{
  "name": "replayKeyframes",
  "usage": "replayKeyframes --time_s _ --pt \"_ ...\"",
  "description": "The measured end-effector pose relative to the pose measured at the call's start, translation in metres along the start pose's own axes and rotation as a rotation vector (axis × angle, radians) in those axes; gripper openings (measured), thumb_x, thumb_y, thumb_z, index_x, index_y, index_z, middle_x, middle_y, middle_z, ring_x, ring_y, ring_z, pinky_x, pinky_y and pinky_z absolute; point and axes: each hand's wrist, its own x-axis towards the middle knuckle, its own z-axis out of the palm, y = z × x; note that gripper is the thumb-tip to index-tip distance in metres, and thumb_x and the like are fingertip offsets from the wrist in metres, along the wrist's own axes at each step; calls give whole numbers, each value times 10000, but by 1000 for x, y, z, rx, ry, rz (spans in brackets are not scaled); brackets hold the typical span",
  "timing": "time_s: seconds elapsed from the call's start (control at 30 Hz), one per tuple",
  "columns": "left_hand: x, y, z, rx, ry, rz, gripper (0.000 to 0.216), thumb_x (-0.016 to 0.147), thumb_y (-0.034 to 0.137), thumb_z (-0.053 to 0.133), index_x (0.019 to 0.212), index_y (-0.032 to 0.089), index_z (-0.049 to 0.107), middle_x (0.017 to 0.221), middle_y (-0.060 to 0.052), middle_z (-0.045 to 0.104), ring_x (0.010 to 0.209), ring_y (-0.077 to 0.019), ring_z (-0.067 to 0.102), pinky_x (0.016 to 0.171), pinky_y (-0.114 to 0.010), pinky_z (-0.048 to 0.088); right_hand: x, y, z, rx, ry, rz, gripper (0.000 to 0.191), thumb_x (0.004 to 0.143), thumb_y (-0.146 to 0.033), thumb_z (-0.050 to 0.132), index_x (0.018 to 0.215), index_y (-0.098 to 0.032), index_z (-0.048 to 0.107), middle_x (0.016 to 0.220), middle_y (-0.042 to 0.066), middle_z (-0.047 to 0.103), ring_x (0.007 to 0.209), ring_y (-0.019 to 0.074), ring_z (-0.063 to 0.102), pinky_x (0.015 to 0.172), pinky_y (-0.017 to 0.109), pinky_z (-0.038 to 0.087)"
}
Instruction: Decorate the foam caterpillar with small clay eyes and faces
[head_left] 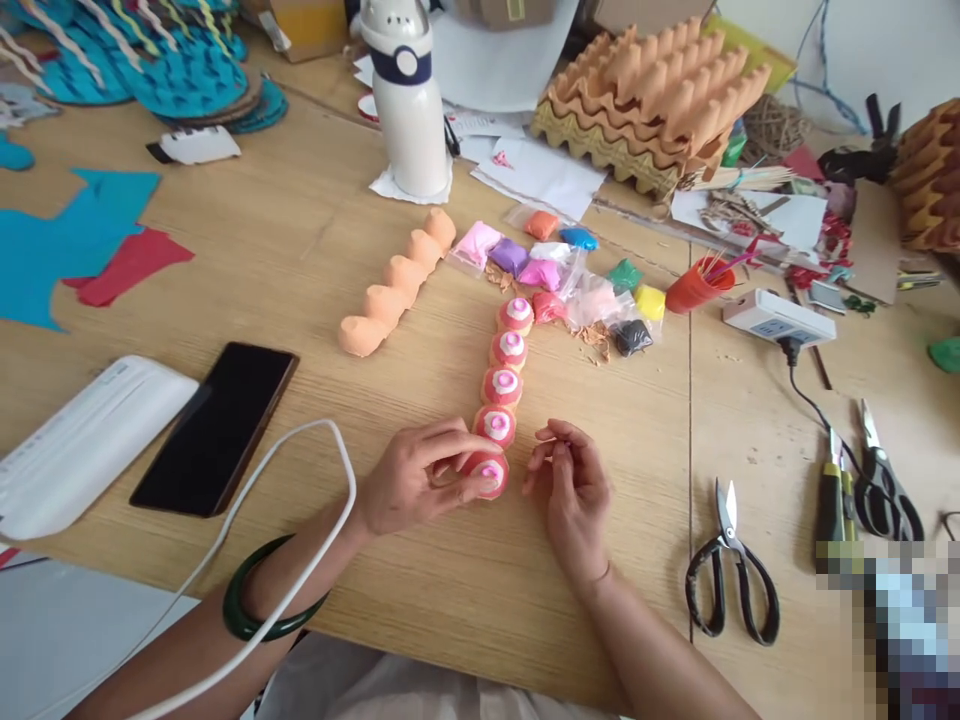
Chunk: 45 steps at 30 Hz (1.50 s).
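Observation:
A strip of egg-carton cups (502,385) runs away from me, each cup topped with red, white and pink modelling clay. My left hand (424,470) grips its nearest cup between thumb and fingers. Just right of that cup, my right hand (568,480) is raised with thumb and fingertips pinched together. Whatever is in that pinch, if anything, is too small to make out. A plain orange egg-carton strip (397,283) lies further back to the left. Small bags of coloured clay, among them a purple bag (510,257) and a black bag (632,337), are grouped beyond the decorated strip.
A phone (217,430), a white device (94,440) and a white cable (345,470) lie left. Scissors (727,570), more scissors (877,480) and a power strip (780,318) are right. A white bottle (411,120) and stacked egg trays (645,110) stand behind.

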Motion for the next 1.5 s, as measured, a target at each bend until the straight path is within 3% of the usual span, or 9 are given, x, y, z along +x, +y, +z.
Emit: replayKeyframes --time_s 0.1,0.23,0.4,0.6,0.8,0.97,1.23,1.37,1.5 --pt "0 -2 -1 9 124 -68 105 1006 228 690 1060 225 781 740 43 596 625 -72 511 614 -189 458 12 -2 -5 -14 5 17 208 1031 -358 628 1195 -249 693 1056 55 757 565 93 650 496 252 562" --pt "-1 -12 2 -7 275 -200 227 1012 271 679 1221 245 766 1055 -41 715 943 -138 680 869 -247 572 15 -1 -8 -69 -26 31 240 1040 -421 621 1157 -229 702 782 2 733 514 97 627 495 237 523" --pt "-1 -16 11 -137 189 -254 497 999 354 701 1485 290 620 1515 -89 605 1389 -241 607 1140 -368 550 12 7 -7 -229 -152 -20 281 1050 -448 587 1156 -227 724 837 52 793 693 153 732 630 281 600" --pt "3 -4 12 -93 167 -289 218 1026 365 643 988 214 795 1016 -38 790 961 -158 746 833 -238 574 9 0 -9 -221 -264 22 317 1048 -471 573 1138 -208 725 708 23 751 603 147 701 607 284 597" --pt "2 -4 4 -126 333 -342 417 1025 357 609 638 202 592 633 18 622 636 -113 603 674 -246 478 15 -9 -4 -117 -69 28 325 944 -524 715 1001 -214 641 527 -85 543 422 73 394 428 210 325" --pt "1 -10 3 -259 356 -394 429 1010 391 624 624 206 586 622 7 614 640 -128 597 670 -258 483 25 -11 -7 -63 5 70 374 856 -522 813 839 -208 612 500 -88 544 387 54 389 393 194 291" --pt "5 -11 2 -254 371 -393 439 996 446 635 632 202 626 639 -10 656 603 -122 591 606 -249 484 29 -13 -5 79 -62 68 420 847 -525 837 1060 -227 632 861 22 816 586 142 718 582 297 628" --pt "5 -12 1 -243 371 -392 441 994 450 639 630 201 628 644 -14 661 611 -124 597 603 -249 484 28 -13 -5 23 -58 90 391 833 -531 853 884 -210 634 675 -11 751 471 116 640 495 246 552" --pt "4 -13 2 -252 365 -387 426 1004 407 641 633 199 631 652 -7 662 609 -113 595 615 -246 483 28 -13 -8 -49 -7 86 443 859 -565 817 726 -201 602 479 -68 575 344 50 413 358 188 295"
